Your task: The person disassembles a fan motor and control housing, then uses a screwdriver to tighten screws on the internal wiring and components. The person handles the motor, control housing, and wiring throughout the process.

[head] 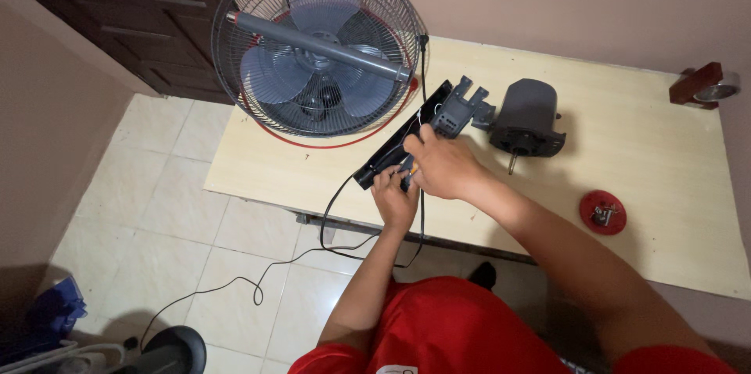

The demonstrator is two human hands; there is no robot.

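Note:
A long black fan control housing [407, 133] lies diagonally on the pale wooden table [641, 147]. My left hand [393, 195] grips its near end, where a black cord leaves it. My right hand [444, 164] rests over the middle of the housing, fingers closed on a small part that I cannot make out. Just beyond my right hand lies the grey neck bracket [463, 108] joined to the grey fan motor [526, 120], whose shaft points toward me.
A fan guard with grey blades and a grey pole [317, 45] stands at the table's back left. A red cap [602, 212] holding small parts lies at right, a tape roll [706, 86] at the far right. The black cord [258, 284] trails across the tiled floor.

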